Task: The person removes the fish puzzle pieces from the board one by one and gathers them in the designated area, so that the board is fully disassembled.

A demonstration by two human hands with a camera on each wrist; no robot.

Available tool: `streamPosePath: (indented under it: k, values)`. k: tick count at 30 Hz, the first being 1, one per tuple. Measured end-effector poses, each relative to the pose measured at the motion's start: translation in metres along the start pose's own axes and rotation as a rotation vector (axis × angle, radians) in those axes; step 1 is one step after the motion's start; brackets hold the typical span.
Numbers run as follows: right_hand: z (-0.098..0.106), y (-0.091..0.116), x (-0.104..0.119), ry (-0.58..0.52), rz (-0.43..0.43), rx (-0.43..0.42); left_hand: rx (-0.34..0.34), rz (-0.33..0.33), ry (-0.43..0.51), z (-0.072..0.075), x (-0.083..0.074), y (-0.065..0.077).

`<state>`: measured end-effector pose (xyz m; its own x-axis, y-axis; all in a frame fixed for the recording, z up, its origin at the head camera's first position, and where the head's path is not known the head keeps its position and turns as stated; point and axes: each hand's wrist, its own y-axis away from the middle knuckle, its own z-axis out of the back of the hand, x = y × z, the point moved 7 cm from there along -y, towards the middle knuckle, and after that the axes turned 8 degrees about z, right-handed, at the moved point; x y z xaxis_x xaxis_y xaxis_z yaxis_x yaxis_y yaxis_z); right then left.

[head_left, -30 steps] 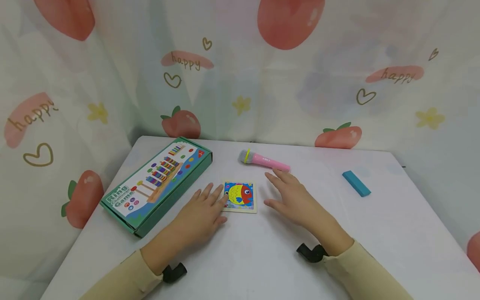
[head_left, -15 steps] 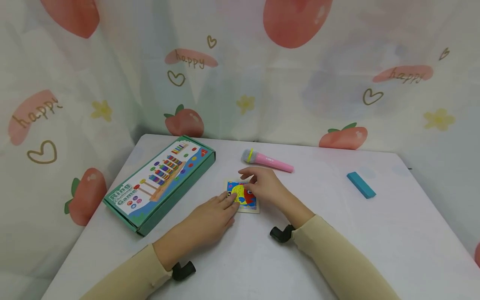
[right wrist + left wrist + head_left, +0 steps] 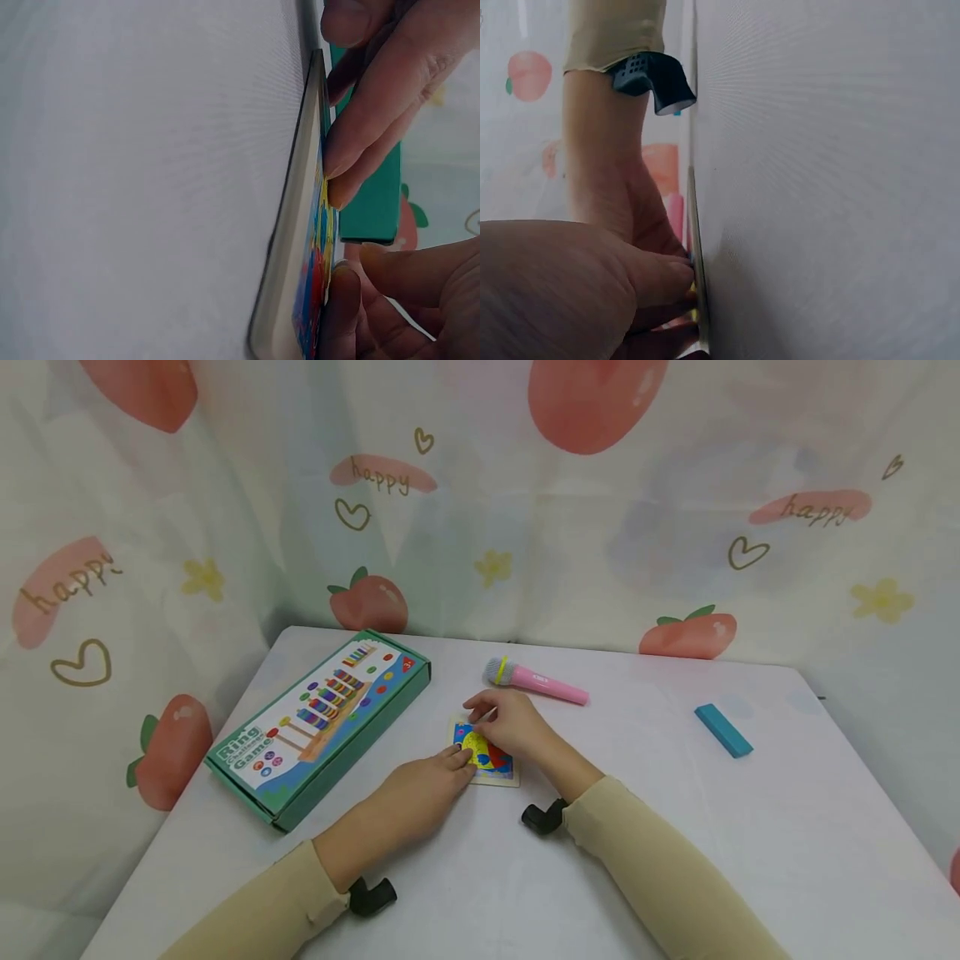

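Observation:
A small square puzzle (image 3: 491,770) with a yellow and red fish on a blue ground lies flat on the table. Its near left side is under the fingers of my left hand (image 3: 420,793), which rest nearly straight on the picture. My right hand (image 3: 513,722) reaches over the far right part, covering some of the fish. In the right wrist view, a fingertip (image 3: 343,296) of that hand meets the picture face, while another digit stays raised beside it. No piece shows between them. The left wrist view has the puzzle's thin edge (image 3: 698,262) beside my left thumb (image 3: 667,279).
A green Ring Challenge Game box (image 3: 322,727) lies to the left. Behind the puzzle is a pink toy microphone (image 3: 543,684); a teal block (image 3: 723,731) lies at the right. A printed curtain (image 3: 570,552) hangs behind the white table (image 3: 675,860).
My right hand has come in from the right over the puzzle. The left hand has slid slightly right across its near left side. The puzzle stays in place.

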<state>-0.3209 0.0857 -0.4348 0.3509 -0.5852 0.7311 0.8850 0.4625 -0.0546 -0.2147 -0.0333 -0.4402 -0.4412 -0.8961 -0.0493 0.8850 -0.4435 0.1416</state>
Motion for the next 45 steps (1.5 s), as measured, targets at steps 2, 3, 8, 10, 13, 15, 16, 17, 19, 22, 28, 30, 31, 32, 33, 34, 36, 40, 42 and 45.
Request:
streamPosePath:
  k: [2, 3, 8, 10, 13, 15, 16, 17, 19, 22, 28, 30, 31, 32, 33, 34, 36, 40, 42, 45]
  values:
    - [-0.001, 0.000, 0.000, 0.005, -0.002, 0.010, -0.008, 0.000, 0.006, 0.001, 0.001, 0.000]
    - [-0.002, 0.000, 0.000, 0.008, -0.005, 0.015, -0.016, -0.002, 0.009, 0.001, 0.002, 0.000]
    - [-0.003, 0.001, 0.000, 0.014, -0.024, 0.027, -0.056, -0.014, 0.036, 0.004, 0.004, -0.001]
    - [-0.003, 0.001, 0.000, 0.018, -0.031, 0.027, -0.066, -0.012, 0.047, 0.003, 0.005, -0.002]
    - [-0.004, 0.002, 0.001, 0.028, -0.034, 0.028, -0.074, -0.005, 0.053, 0.002, 0.005, -0.003]
    - [-0.004, 0.003, 0.002, 0.039, -0.035, 0.029, -0.077, 0.000, 0.055, 0.001, 0.006, -0.003]
    - [-0.004, 0.003, 0.003, 0.044, -0.035, 0.031, -0.079, 0.001, 0.055, 0.001, 0.006, -0.003]
    - [-0.005, 0.003, 0.004, 0.050, -0.034, 0.032, -0.084, -0.001, 0.057, 0.002, 0.006, -0.003]
    - [-0.005, 0.003, 0.005, 0.060, -0.036, 0.035, -0.092, -0.006, 0.061, 0.003, 0.006, -0.003]
    - [-0.006, 0.003, 0.007, 0.073, -0.031, 0.039, -0.105, -0.015, 0.062, 0.004, 0.006, -0.002]
    - [-0.009, 0.002, 0.009, 0.104, -0.019, 0.052, -0.111, -0.014, 0.062, 0.005, 0.005, -0.002]
    - [-0.010, 0.001, 0.010, 0.122, -0.011, 0.060, -0.115, -0.014, 0.062, 0.005, 0.006, -0.002]
    - [-0.010, 0.001, 0.011, 0.129, -0.007, 0.064, -0.117, -0.015, 0.063, 0.005, 0.006, -0.002]
    - [-0.010, 0.001, 0.012, 0.132, -0.004, 0.066, -0.122, -0.016, 0.064, 0.005, 0.006, -0.002]
    - [-0.010, 0.001, 0.012, 0.133, -0.005, 0.067, -0.124, -0.018, 0.066, 0.005, 0.006, -0.002]
    - [-0.010, 0.001, 0.013, 0.135, -0.005, 0.068, -0.127, -0.019, 0.066, 0.005, 0.006, -0.002]
    - [-0.011, 0.001, 0.013, 0.136, -0.006, 0.068, -0.125, -0.019, 0.067, 0.004, 0.006, -0.002]
    - [-0.011, 0.002, 0.012, 0.138, -0.013, 0.055, -0.111, -0.014, 0.060, 0.004, 0.005, -0.002]
    - [-0.011, 0.002, 0.013, 0.140, -0.014, 0.044, -0.108, -0.012, 0.056, 0.004, 0.005, -0.002]
    - [-0.012, 0.003, 0.015, 0.143, -0.014, 0.032, -0.109, -0.009, 0.050, 0.004, 0.004, -0.001]
